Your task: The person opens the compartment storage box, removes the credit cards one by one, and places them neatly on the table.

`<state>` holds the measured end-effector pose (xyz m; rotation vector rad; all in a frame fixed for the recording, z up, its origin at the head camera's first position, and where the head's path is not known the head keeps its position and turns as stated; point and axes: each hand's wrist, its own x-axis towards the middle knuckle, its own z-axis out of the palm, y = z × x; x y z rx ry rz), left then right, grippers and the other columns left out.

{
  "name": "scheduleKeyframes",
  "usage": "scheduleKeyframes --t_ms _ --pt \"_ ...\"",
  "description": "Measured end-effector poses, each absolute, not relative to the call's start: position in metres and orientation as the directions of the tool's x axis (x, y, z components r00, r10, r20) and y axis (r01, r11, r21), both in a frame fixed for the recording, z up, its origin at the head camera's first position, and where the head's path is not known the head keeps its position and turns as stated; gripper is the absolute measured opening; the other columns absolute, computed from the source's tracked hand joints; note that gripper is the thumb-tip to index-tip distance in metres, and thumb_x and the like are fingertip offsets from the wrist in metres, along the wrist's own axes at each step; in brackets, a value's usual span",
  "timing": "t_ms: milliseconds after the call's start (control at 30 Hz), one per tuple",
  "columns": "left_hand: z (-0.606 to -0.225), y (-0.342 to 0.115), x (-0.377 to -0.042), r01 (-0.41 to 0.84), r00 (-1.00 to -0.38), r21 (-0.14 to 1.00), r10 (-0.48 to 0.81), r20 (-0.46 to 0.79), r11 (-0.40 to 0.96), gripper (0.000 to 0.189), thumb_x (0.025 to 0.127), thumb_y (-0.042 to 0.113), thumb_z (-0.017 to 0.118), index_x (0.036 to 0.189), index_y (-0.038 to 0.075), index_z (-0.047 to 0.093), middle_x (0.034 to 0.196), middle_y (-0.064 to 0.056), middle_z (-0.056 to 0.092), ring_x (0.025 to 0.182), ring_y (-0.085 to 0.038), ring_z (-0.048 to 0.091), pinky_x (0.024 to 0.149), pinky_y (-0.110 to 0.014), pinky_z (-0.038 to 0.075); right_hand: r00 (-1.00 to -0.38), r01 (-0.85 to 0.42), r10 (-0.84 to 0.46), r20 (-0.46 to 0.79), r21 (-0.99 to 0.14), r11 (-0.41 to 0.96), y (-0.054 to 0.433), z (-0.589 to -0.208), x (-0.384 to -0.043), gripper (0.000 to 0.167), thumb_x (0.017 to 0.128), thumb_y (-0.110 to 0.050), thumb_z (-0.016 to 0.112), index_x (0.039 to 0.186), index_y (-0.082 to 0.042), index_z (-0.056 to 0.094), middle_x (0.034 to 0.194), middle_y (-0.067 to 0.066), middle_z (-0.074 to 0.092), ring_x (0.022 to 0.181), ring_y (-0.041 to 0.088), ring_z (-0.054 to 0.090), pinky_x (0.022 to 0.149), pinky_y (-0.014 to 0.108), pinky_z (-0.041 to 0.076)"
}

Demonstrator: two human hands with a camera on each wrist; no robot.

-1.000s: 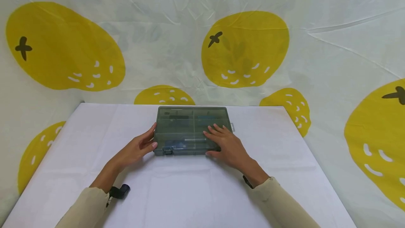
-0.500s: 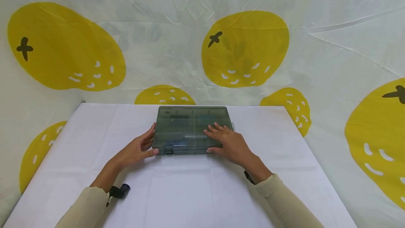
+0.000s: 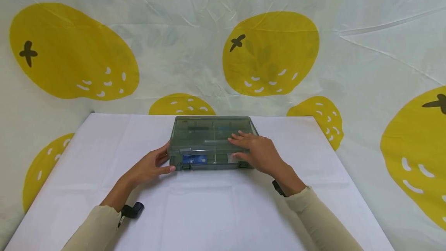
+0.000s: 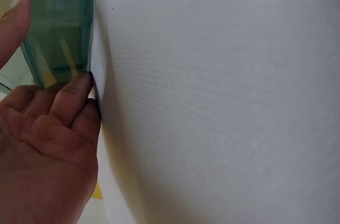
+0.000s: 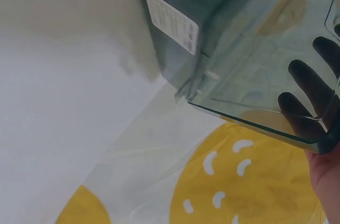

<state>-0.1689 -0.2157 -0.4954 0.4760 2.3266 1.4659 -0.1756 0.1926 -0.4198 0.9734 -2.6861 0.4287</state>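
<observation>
A smoky-green clear plastic compartment box (image 3: 224, 167) lies at the table's far side, its lid (image 3: 191, 138) raised at the front edge. My left hand (image 3: 150, 165) holds the box's left front corner, thumb at the front and fingers along the side (image 4: 58, 33). On the lid's right front part, my right hand (image 3: 261, 152) grips the rim, fingers spread over the top and thumb at the front edge. Through the clear lid (image 5: 255, 96) those fingers show dark in the right wrist view. A blue card (image 3: 195, 160) shows in the front left compartment.
The table wears a white cloth (image 3: 202, 212). Behind it hangs a white curtain (image 3: 181, 57) printed with yellow fruit. A white label (image 5: 172, 21) is stuck on the box's side. Dark and blue items inside the rear compartments are hard to make out.
The lid has come up at the front, baring the blue card. My right hand has risen with it and moved slightly right. My left hand has stayed at the left corner.
</observation>
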Motion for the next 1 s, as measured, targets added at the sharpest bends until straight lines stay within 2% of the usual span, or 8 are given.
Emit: scheduleKeyframes --t_ms 100,300,400,500,567,633,800,1000 --pt "-0.495 -0.215 -0.169 0.086 -0.884 0.911 0.453 -0.117 0.404 0.101 0.095 0.020 0.082 0.172 0.013 0.016 0.176 -0.017 0.026 0.157 -0.042 0.037 0.124 -0.052 0.035 -0.730 -0.668 -0.581 0.360 -0.196 0.718 0.194 -0.413 -0.180 0.058 0.086 -0.041 0.087 0.139 -0.024 0.073 0.139 -0.004 0.073 0.131 0.021 0.070 0.087 0.043 0.065" --pt "-0.494 -0.214 -0.168 0.082 -0.887 0.899 0.443 -0.131 0.429 0.102 0.095 0.027 0.083 0.170 0.004 0.018 0.175 -0.023 0.024 0.157 -0.044 0.035 0.125 -0.053 0.033 -0.714 -0.685 -0.577 0.398 -0.223 0.694 0.198 -0.396 -0.190 0.052 0.085 -0.039 0.087 0.133 -0.021 0.077 0.131 -0.002 0.077 0.122 0.019 0.074 0.091 0.045 0.065" --pt "-0.493 -0.214 -0.167 0.097 -0.884 0.896 0.451 -0.123 0.433 0.105 0.095 0.027 0.082 0.171 0.005 0.013 0.177 -0.022 0.016 0.158 -0.044 0.033 0.125 -0.054 0.031 -0.696 -0.697 -0.575 0.430 -0.213 0.685 0.202 -0.388 -0.195 0.048 0.086 -0.037 0.086 0.130 -0.019 0.079 0.125 -0.001 0.080 0.106 0.020 0.079 0.088 0.045 0.065" --pt "-0.492 -0.215 -0.166 0.112 -0.882 0.896 0.458 -0.110 0.430 0.107 0.094 0.026 0.083 0.172 0.010 0.011 0.179 -0.016 0.011 0.159 -0.040 0.032 0.125 -0.052 0.030 -0.687 -0.702 -0.560 0.462 -0.223 0.677 0.208 -0.382 -0.200 0.045 0.086 -0.032 0.087 0.129 -0.019 0.080 0.118 0.000 0.082 0.090 0.020 0.080 0.079 0.044 0.065" --pt "-0.492 -0.216 -0.166 0.132 -0.880 0.893 0.466 -0.095 0.431 0.107 0.094 0.026 0.082 0.172 0.013 0.009 0.179 -0.014 0.010 0.158 -0.040 0.033 0.126 -0.053 0.029 -0.689 -0.700 -0.538 0.485 -0.252 0.669 0.212 -0.379 -0.204 0.044 0.085 -0.028 0.088 0.127 -0.019 0.080 0.114 0.001 0.083 0.085 0.022 0.079 0.077 0.044 0.065" --pt "-0.492 -0.216 -0.166 0.144 -0.879 0.887 0.468 -0.089 0.439 0.108 0.094 0.027 0.082 0.172 0.015 0.009 0.179 -0.012 0.011 0.158 -0.039 0.034 0.126 -0.052 0.028 -0.698 -0.694 -0.512 0.501 -0.296 0.656 0.216 -0.377 -0.207 0.044 0.084 -0.024 0.089 0.126 -0.020 0.081 0.113 0.002 0.083 0.090 0.023 0.079 0.075 0.044 0.064" --pt "-0.493 -0.217 -0.166 0.153 -0.877 0.886 0.473 -0.082 0.438 0.107 0.095 0.025 0.082 0.172 0.015 0.009 0.179 -0.011 0.010 0.158 -0.038 0.034 0.126 -0.052 0.027 -0.718 -0.684 -0.454 0.528 -0.416 0.599 0.223 -0.374 -0.215 0.040 0.083 -0.013 0.089 0.122 -0.019 0.082 0.113 0.000 0.083 0.102 0.022 0.080 0.085 0.041 0.066" --pt "-0.493 -0.215 -0.168 0.164 -0.873 0.889 0.482 -0.070 0.428 0.107 0.095 0.025 0.082 0.172 0.011 0.008 0.179 -0.014 0.009 0.158 -0.040 0.034 0.126 -0.051 0.028 -0.761 -0.638 -0.340 0.552 -0.544 0.545 0.226 -0.369 -0.225 0.035 0.086 -0.005 0.087 0.119 -0.017 0.084 0.116 0.000 0.082 0.107 0.019 0.076 0.094 0.016 0.057"
